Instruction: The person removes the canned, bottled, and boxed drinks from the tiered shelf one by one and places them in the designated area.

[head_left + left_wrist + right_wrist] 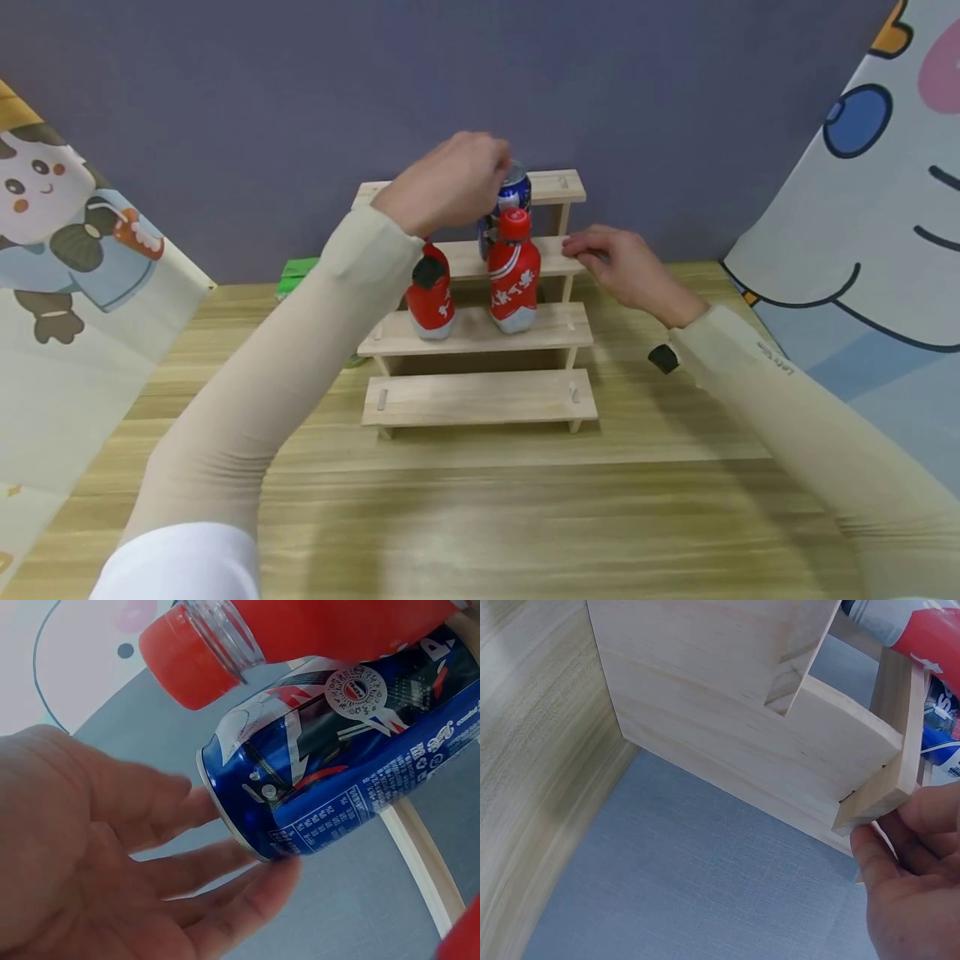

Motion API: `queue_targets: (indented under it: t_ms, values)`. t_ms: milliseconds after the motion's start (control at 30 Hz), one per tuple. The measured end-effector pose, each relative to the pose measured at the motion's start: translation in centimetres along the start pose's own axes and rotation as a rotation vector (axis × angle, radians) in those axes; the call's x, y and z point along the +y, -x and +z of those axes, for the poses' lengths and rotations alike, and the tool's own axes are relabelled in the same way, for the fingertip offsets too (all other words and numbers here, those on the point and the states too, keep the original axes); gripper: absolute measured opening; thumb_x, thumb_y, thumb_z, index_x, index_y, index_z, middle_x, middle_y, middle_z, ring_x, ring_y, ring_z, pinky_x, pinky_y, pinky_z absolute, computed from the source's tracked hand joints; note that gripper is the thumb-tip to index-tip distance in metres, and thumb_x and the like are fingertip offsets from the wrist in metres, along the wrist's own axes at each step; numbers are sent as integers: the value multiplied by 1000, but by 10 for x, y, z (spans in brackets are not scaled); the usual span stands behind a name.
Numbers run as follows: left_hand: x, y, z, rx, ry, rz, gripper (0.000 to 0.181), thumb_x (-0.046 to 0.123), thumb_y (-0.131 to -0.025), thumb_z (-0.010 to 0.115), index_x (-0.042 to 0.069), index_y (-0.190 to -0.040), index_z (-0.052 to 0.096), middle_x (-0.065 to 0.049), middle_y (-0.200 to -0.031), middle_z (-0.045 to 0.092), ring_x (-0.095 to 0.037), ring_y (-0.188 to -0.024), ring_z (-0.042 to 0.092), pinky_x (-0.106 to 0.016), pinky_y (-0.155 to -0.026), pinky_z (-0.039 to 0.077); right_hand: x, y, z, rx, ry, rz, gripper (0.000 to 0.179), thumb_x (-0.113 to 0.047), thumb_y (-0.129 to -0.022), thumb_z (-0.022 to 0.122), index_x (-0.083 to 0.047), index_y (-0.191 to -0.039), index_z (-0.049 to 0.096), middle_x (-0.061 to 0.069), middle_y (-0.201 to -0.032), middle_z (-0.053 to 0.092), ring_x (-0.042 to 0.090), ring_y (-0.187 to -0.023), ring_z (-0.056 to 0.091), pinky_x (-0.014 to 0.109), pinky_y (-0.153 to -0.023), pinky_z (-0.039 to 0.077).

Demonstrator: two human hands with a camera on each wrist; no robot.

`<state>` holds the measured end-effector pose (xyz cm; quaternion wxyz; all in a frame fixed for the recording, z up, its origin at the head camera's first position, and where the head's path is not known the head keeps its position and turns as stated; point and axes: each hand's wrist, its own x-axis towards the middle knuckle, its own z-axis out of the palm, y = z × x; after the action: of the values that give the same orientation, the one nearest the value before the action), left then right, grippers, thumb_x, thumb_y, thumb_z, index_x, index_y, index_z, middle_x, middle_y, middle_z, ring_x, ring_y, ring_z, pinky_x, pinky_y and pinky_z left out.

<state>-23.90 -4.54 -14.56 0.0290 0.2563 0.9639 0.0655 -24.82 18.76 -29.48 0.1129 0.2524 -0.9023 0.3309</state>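
My left hand (453, 183) reaches over a blue soda can (514, 196) that stands upright on a wooden tiered display rack (480, 400). In the left wrist view the fingertips (281, 881) are right at the can's top rim, loosely extended, with the thumb apart from it. A red-capped bottle with a red label (514, 283) stands one step lower, in front of the can. Another red bottle (433, 308) is beside it, its top hidden behind my left wrist. My right hand (622, 267) pinches the right end of the rack's second-highest step (881, 787) between thumb and fingers.
A green item (296, 273) lies behind my left forearm at the rack's left. The wood-grain table (480, 517) runs in front, a grey wall (637, 125) behind. Printed cartoon panels (82, 217) flank both sides.
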Motion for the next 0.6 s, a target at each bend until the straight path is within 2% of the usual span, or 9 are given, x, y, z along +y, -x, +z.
queue_targets:
  t_ms: [100,300,600]
  values:
    - [0,1,0,15,14,-11,29,29,-101,38,10,-116,53,-5,-99,53,-17,-80,51,-27,-63,44,0,0,-1,-3,-1,2,21,3,-92,56,-2,-107,69,13,-121,60,29,-115,53,44,-96,41]
    - [-1,5,0,30,30,-51,32,34,-95,55,9,-116,52,-2,-99,55,-15,-81,56,-27,-64,48,-1,0,0,12,4,-3,20,3,-91,57,-2,-106,69,13,-121,60,29,-115,53,44,-96,41]
    - [-7,8,-1,11,37,-105,39,37,-95,54,10,-122,46,-2,-100,54,-17,-82,54,-29,-64,47,1,1,0,11,-1,2,20,4,-92,56,-2,-106,69,14,-120,60,30,-115,53,45,-95,42]
